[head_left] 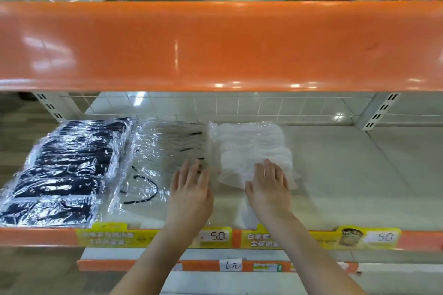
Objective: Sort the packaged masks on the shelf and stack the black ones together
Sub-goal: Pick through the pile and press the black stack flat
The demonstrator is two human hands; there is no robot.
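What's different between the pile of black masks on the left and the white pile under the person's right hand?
The black masks are dark and lie at the shelf's left end; the white masks are pale and lie nearer the middle. No hand touches the black masks, while the right hand rests with straight fingers on the white masks. The black row reaches the front edge; the white one stops short. Both are in clear, shiny plastic wrap.

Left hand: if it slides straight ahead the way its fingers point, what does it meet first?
Probably more of the grey mask packets: the left hand lies flat on that row, fingers pointing toward the shelf's back grid. Depth is unclear.
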